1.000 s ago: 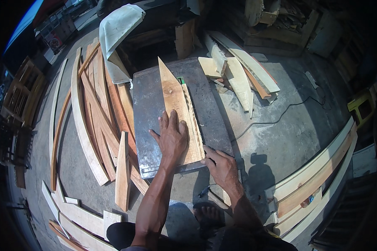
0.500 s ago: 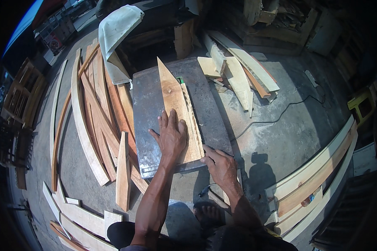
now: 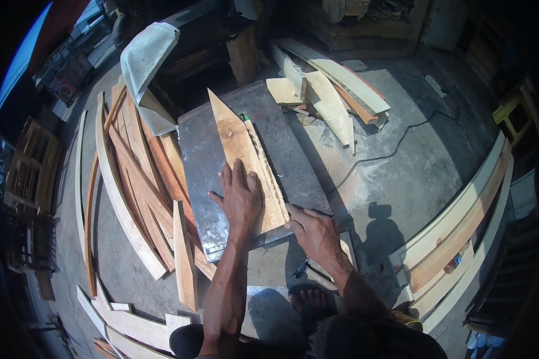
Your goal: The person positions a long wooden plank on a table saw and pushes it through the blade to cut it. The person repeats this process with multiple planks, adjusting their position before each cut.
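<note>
A light wooden board (image 3: 230, 133) with a long pointed far end lies on a dark metal-topped table (image 3: 197, 173). My left hand (image 3: 241, 197) rests flat on the board's near half, fingers spread. At the board's near right corner, my right hand (image 3: 314, 230) pinches the edge between thumb and fingers. A rough-edged strip (image 3: 265, 157) runs along the board's right side; whether it is separate I cannot tell. Beside the strip's far end shows a small green piece (image 3: 243, 116), partly covered by the wood. A hammer-like tool (image 3: 320, 276) lies below my right wrist.
Long curved planks (image 3: 126, 197) are piled left of the table. A white molded cover (image 3: 150, 60) stands at its far left corner. Cut wood pieces (image 3: 326, 105) lie beyond on the right, near a black cable (image 3: 395, 154). More curved boards (image 3: 455, 233) lie at the right.
The whole view has turned slightly. Both hands and the board keep nearly the same places on the table.
</note>
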A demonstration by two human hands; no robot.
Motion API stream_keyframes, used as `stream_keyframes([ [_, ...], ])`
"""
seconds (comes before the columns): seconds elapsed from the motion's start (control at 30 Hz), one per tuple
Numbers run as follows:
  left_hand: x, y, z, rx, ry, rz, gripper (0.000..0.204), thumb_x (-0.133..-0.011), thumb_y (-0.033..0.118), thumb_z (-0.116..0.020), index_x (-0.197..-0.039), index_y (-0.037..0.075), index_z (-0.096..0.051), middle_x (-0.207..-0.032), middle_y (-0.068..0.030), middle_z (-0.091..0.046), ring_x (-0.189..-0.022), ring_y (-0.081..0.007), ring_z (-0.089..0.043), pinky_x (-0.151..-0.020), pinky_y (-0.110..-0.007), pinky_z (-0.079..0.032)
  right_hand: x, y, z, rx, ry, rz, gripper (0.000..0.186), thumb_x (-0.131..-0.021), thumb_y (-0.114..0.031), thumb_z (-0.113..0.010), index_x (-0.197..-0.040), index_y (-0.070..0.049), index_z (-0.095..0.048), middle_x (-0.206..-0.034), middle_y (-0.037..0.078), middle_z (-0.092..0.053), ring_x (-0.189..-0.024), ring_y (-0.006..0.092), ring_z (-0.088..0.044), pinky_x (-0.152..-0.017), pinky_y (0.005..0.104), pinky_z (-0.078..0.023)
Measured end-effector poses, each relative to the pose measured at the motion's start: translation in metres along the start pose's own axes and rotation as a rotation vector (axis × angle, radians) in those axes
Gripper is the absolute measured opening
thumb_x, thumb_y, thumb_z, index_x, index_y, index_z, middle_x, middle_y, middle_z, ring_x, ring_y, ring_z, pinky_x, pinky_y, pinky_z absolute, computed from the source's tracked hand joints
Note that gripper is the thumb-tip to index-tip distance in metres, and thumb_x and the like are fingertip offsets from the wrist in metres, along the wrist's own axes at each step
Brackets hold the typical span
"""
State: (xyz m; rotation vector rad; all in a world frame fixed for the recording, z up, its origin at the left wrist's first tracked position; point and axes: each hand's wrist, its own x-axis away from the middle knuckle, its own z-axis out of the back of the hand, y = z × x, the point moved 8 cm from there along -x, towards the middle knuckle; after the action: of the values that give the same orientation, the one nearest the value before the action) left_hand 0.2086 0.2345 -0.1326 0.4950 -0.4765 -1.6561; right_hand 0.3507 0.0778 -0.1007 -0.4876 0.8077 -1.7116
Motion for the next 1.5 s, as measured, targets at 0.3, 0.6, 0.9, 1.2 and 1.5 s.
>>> stream_keyframes([
  [0.3, -0.001, 0.000, 0.000, -0.006, -0.019, 0.011, 0.063, -0.106, 0.044, -0.044, -0.159, 0.011, -0.039, -0.168, -0.0233, -0.027, -0.158, -0.0415, -0.020, -0.120, -0.073, 0.006, -0.003, 0.001, 0.007, 0.126, 0.080, 0.302, 0.039, -0.090, -0.022, -0.077, -0.126, -0.008, -0.073, -0.107, 0.010, -0.073, -0.108, 0.0273, -0.066, -0.106, 0.0486, -0.043],
  [0.6, -0.002, 0.001, 0.000, -0.024, -0.018, -0.010, 0.063, -0.106, 0.044, -0.045, -0.159, 0.011, -0.039, -0.168, -0.0228, -0.028, -0.157, -0.0413, -0.021, -0.120, -0.073, 0.003, -0.003, 0.020, -0.005, -0.008, 0.103, 0.309, 0.036, -0.089, -0.021, -0.079, -0.121, -0.007, -0.074, -0.104, 0.010, -0.072, -0.111, 0.0242, -0.066, -0.119, 0.0488, -0.036],
  [0.9, -0.002, 0.002, 0.001, -0.022, -0.010, -0.009, 0.062, -0.106, 0.043, -0.046, -0.159, 0.011, -0.040, -0.167, -0.0228, -0.029, -0.157, -0.0415, -0.022, -0.120, -0.073, 0.002, -0.003, 0.018, -0.003, -0.010, 0.116, 0.311, 0.034, -0.089, -0.021, -0.079, -0.119, -0.006, -0.075, -0.104, 0.010, -0.071, -0.110, 0.0244, -0.065, -0.118, 0.0491, -0.036],
  [1.2, -0.003, 0.001, 0.000, -0.025, -0.020, -0.004, 0.063, -0.106, 0.044, -0.045, -0.159, 0.011, -0.038, -0.167, -0.0226, -0.029, -0.157, -0.0414, -0.021, -0.119, -0.074, 0.002, -0.003, 0.017, -0.003, -0.038, 0.136, 0.294, 0.034, -0.086, -0.018, -0.080, -0.116, -0.003, -0.075, -0.103, 0.011, -0.072, -0.108, 0.0258, -0.064, -0.114, 0.0479, -0.039],
  [1.5, -0.005, 0.000, -0.001, -0.024, -0.018, -0.013, 0.064, -0.106, 0.045, -0.045, -0.159, 0.011, -0.038, -0.167, -0.0230, -0.028, -0.157, -0.0412, -0.022, -0.119, -0.074, 0.003, -0.003, 0.019, -0.004, -0.030, 0.129, 0.283, 0.035, -0.087, -0.019, -0.080, -0.119, -0.004, -0.074, -0.105, 0.011, -0.072, -0.111, 0.0257, -0.065, -0.119, 0.0502, -0.037],
])
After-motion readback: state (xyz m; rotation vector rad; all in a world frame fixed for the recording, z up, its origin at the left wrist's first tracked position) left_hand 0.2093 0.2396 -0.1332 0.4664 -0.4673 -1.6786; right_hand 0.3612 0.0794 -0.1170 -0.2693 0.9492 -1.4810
